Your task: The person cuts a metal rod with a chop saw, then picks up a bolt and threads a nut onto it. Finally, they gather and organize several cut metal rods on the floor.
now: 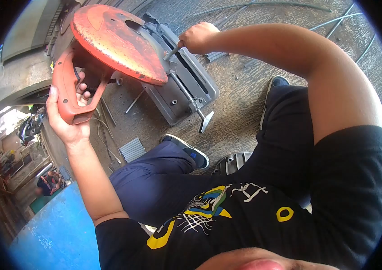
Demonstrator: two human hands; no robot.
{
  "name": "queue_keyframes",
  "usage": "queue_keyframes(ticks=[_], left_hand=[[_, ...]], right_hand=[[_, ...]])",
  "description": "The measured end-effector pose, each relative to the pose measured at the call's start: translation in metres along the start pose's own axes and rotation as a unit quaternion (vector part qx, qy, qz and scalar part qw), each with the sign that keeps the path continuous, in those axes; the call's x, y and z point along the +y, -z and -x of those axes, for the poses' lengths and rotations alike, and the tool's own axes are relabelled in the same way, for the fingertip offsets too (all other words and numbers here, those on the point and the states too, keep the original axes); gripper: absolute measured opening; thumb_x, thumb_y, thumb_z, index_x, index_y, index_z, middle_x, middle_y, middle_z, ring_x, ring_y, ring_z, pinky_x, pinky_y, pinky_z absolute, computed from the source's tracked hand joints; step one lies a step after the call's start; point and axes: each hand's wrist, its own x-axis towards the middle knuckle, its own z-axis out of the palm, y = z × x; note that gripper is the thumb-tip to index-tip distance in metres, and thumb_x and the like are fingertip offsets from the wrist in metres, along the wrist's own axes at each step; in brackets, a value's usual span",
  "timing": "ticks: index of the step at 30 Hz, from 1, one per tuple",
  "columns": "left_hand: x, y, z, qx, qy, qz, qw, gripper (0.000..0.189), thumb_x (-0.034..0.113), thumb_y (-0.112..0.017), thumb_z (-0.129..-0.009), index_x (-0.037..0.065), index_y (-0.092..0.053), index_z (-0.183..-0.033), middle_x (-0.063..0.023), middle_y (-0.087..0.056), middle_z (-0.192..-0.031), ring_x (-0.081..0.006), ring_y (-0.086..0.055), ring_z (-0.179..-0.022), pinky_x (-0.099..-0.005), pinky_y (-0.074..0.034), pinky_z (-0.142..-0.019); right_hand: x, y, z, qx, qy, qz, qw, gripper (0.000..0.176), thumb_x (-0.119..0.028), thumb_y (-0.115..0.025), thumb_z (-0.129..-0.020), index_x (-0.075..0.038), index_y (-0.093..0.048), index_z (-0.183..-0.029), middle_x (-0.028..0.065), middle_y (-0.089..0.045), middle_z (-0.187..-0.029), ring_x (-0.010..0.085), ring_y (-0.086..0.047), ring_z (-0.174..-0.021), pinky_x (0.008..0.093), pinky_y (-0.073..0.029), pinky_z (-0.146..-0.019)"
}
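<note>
A chop saw with a worn orange blade guard (116, 42) stands on the floor before me. My left hand (67, 114) is wrapped round its orange D-shaped handle (65, 85), with fingertips showing inside the loop. My right hand (198, 38) is closed on a thin metal rod (171, 54) beside the guard. One end of the rod points down at the saw's grey base (166, 105). A vise screw (183, 85) with a crank handle (206, 122) runs along the base. The blade is mostly hidden under the guard.
Short grey rod pieces (132, 150) lie bundled near my left shoe (186, 150). Long thin rods (339, 20) lie on the floor at upper right. A blue surface (60, 229) is at lower left. Another person (49, 182) sits farther back on the left.
</note>
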Motion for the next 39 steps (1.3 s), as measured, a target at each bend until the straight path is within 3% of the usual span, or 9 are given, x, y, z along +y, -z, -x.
queue_keyframes(ticks=[6, 10, 12, 22, 24, 28, 30, 37, 39], left_hand=[[-0.002, 0.007, -0.002, -0.026, 0.001, 0.015, 1.000, 0.060, 0.043, -0.045, -0.091, -0.001, -0.042, -0.133, -0.0178, -0.056, -0.117, -0.0222, -0.055, -0.096, -0.0355, -0.046, -0.087], [-0.003, 0.006, -0.002, -0.030, 0.003, 0.021, 0.999, 0.060, 0.042, -0.044, -0.091, -0.001, -0.042, -0.133, -0.0180, -0.056, -0.117, -0.0225, -0.055, -0.096, -0.0358, -0.046, -0.087], [-0.002, -0.002, 0.000, 0.003, -0.006, 0.009, 1.000, 0.062, 0.044, -0.046, -0.089, -0.005, -0.044, -0.128, -0.0186, -0.057, -0.113, -0.0203, -0.055, -0.092, -0.0322, -0.046, -0.080], [-0.003, -0.001, 0.000, 0.017, -0.011, 0.004, 1.000, 0.060, 0.043, -0.047, -0.089, -0.004, -0.046, -0.125, -0.0186, -0.058, -0.113, -0.0207, -0.055, -0.093, -0.0327, -0.045, -0.081], [-0.004, 0.005, -0.001, -0.012, -0.004, 0.037, 0.999, 0.058, 0.040, -0.045, -0.091, -0.003, -0.043, -0.131, -0.0194, -0.056, -0.115, -0.0242, -0.054, -0.098, -0.0361, -0.045, -0.088], [-0.004, 0.004, -0.001, -0.011, 0.003, 0.047, 0.999, 0.058, 0.040, -0.046, -0.091, -0.003, -0.043, -0.130, -0.0193, -0.056, -0.114, -0.0243, -0.054, -0.097, -0.0362, -0.045, -0.088], [-0.004, -0.002, 0.000, 0.017, -0.007, 0.027, 0.999, 0.060, 0.042, -0.048, -0.089, -0.005, -0.046, -0.126, -0.0190, -0.058, -0.112, -0.0210, -0.056, -0.093, -0.0333, -0.046, -0.082], [-0.004, 0.003, -0.001, -0.013, -0.007, 0.037, 0.999, 0.059, 0.039, -0.044, -0.092, -0.003, -0.040, -0.134, -0.0204, -0.054, -0.118, -0.0238, -0.054, -0.098, -0.0360, -0.045, -0.088], [-0.004, -0.002, 0.001, 0.012, -0.012, 0.025, 1.000, 0.062, 0.041, -0.047, -0.089, -0.005, -0.043, -0.129, -0.0194, -0.058, -0.112, -0.0211, -0.056, -0.094, -0.0331, -0.046, -0.083]], right_hand=[[-0.003, 0.004, -0.001, -0.008, -0.022, -0.006, 1.000, 0.023, -0.032, -0.048, -0.091, -0.019, -0.066, -0.098, 0.0064, -0.067, -0.090, 0.0273, -0.064, -0.089, 0.0405, -0.050, -0.074], [-0.003, 0.005, -0.002, -0.024, -0.020, 0.005, 1.000, 0.023, -0.032, -0.048, -0.092, -0.020, -0.066, -0.098, 0.0062, -0.067, -0.090, 0.0271, -0.064, -0.089, 0.0401, -0.050, -0.074], [-0.001, 0.001, 0.000, -0.015, -0.007, 0.007, 1.000, 0.023, -0.032, -0.048, -0.092, -0.020, -0.066, -0.098, 0.0058, -0.068, -0.090, 0.0268, -0.064, -0.089, 0.0399, -0.050, -0.074], [-0.004, 0.001, -0.005, -0.002, -0.033, 0.015, 0.999, 0.024, -0.033, -0.048, -0.092, -0.020, -0.067, -0.097, 0.0054, -0.068, -0.090, 0.0257, -0.065, -0.089, 0.0397, -0.050, -0.075], [-0.004, 0.001, -0.005, -0.003, -0.028, 0.015, 0.999, 0.024, -0.034, -0.048, -0.092, -0.019, -0.067, -0.097, 0.0058, -0.068, -0.090, 0.0259, -0.065, -0.088, 0.0399, -0.050, -0.075], [-0.003, 0.001, -0.003, 0.011, -0.019, 0.006, 1.000, 0.025, -0.034, -0.047, -0.092, -0.018, -0.066, -0.097, 0.0066, -0.068, -0.089, 0.0264, -0.065, -0.088, 0.0405, -0.050, -0.075], [-0.003, 0.000, -0.005, 0.011, -0.025, 0.006, 1.000, 0.025, -0.035, -0.047, -0.092, -0.018, -0.066, -0.097, 0.0066, -0.068, -0.089, 0.0265, -0.065, -0.088, 0.0407, -0.050, -0.075], [-0.003, 0.000, -0.007, 0.004, -0.035, 0.019, 0.999, 0.028, -0.037, -0.047, -0.092, -0.018, -0.067, -0.096, 0.0071, -0.068, -0.089, 0.0267, -0.065, -0.089, 0.0408, -0.049, -0.075], [-0.003, 0.001, -0.005, 0.006, -0.032, 0.014, 0.999, 0.029, -0.038, -0.047, -0.092, -0.018, -0.067, -0.096, 0.0072, -0.068, -0.089, 0.0268, -0.065, -0.089, 0.0410, -0.049, -0.075]])
